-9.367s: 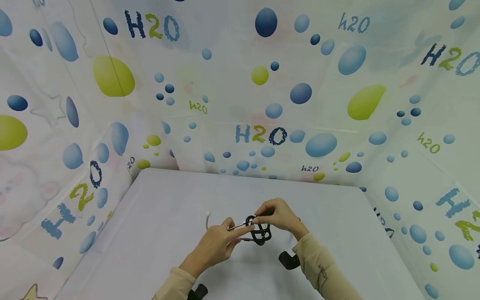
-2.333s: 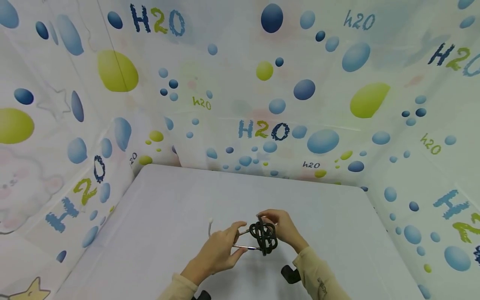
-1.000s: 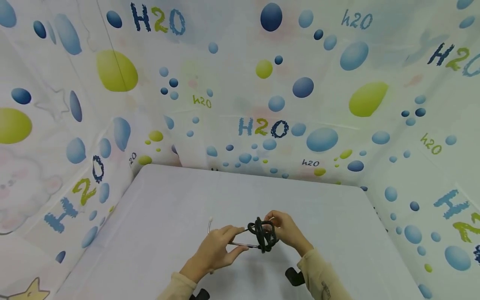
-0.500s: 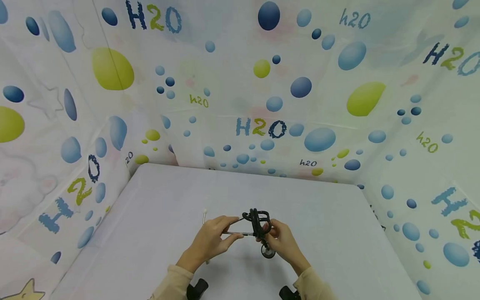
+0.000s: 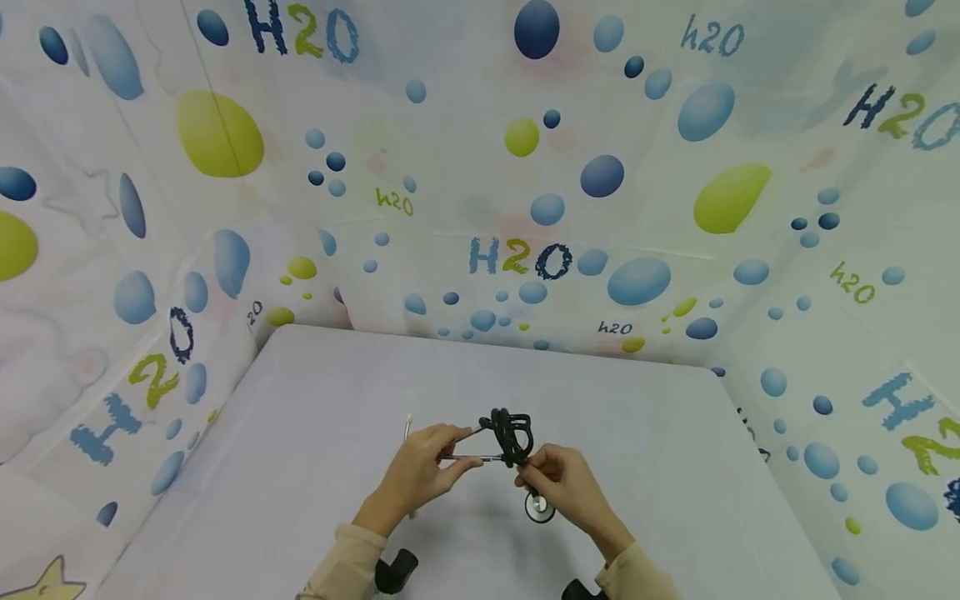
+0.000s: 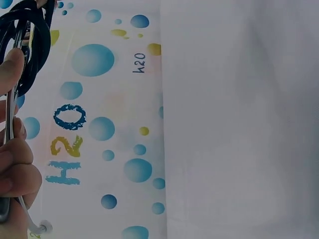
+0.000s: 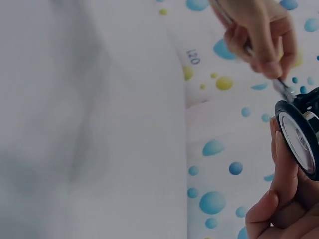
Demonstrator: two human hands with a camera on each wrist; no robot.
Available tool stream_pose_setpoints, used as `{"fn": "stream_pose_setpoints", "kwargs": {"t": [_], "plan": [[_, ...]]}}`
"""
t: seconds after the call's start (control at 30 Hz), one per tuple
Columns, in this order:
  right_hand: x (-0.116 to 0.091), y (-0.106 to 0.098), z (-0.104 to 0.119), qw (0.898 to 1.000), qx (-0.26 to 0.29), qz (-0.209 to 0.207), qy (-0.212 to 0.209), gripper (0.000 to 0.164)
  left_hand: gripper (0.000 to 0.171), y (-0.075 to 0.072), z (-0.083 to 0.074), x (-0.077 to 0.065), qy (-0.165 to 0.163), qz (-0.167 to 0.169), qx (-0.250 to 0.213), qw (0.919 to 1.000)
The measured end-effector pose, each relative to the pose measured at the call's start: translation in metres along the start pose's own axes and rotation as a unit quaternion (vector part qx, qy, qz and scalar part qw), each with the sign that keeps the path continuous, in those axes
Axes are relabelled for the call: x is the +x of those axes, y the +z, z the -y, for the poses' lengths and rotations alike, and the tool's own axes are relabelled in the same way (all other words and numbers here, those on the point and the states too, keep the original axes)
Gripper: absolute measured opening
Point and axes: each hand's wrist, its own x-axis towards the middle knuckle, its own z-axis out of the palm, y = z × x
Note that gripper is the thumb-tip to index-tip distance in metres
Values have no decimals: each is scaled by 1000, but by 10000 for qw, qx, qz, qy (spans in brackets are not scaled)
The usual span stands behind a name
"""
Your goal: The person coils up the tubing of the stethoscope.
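A stethoscope is held above the table between both hands, its black tubing wound into a bundle of loops. My left hand grips the metal ear tubes, thumb on the lower one. One pale ear tip sticks up behind that hand; in the left wrist view an ear tip shows below the fingers. Just under the bundle, my right hand pinches the tubing. The round chest piece hangs beside the right fingers. In the right wrist view the chest piece appears close, its flat face visible.
A white table lies beneath the hands. Behind it and at the sides hangs a white curtain printed with blue and green bubbles. Black wrist-worn devices sit at both sleeves.
The tubing has gone from a looser coil to a tighter bundle. The chest piece has come into view below it. Lately both hands shifted slightly left, and the right fingers moved below the bundle.
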Motion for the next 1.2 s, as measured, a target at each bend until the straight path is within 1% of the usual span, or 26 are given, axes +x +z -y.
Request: {"fn": "stream_pose_setpoints", "kwargs": {"t": [0.07,0.13,0.2,0.23,0.33,0.43,0.5,0.57,0.63,0.73,0.83,0.9,0.97,1.03,1.1,1.2], "plan": [[0,-3,2,9986,386,15,351,11,39,-1,0,1,-66,11,17,10000],[0,-5,5,9949,752,-6,669,16,39,-2,-1,2,-105,19,33,9999],[0,-8,1,9899,1116,-20,872,21,39,-2,-1,3,-106,47,33,9999],[1,-9,1,9885,1228,9,881,22,40,-3,-2,4,-117,65,41,9999],[1,-15,-2,9899,1231,199,672,21,40,-4,-1,4,-157,117,86,9998],[2,-20,-2,9927,1034,494,369,19,40,-6,-1,4,-203,110,116,9997],[3,-25,-2,9932,889,736,161,18,40,-7,-1,4,-240,116,113,9996],[4,-29,-3,9906,864,1053,-85,18,40,-8,-2,4,-257,189,74,9995],[4,-34,-4,9853,936,1394,-325,21,40,-9,-3,4,-299,264,24,9992],[3,-38,-8,9718,1306,1881,-569,26,39,-11,-4,3,-343,348,-91,9988],[2,-40,-14,9590,1728,2142,-675,35,37,-12,-4,2,-355,320,-167,9987],[1,-40,-18,9508,2012,2231,-755,40,36,-13,-4,2,-330,300,-222,9988],[1,-39,-21,9431,2257,2279,-876,41,35,-14,-3,2,-322,292,-291,9986],[1,-37,-23,9397,2453,2221,-861,42,34,-14,-3,1,-340,309,-350,9983],[1,-34,-24,9415,2533,2055,-841,41,34,-14,-3,0,-384,332,-398,9979],[0,-30,-24,9524,2458,1659,-707,36,35,-13,-3,-1,-432,357,-426,9975]]}}
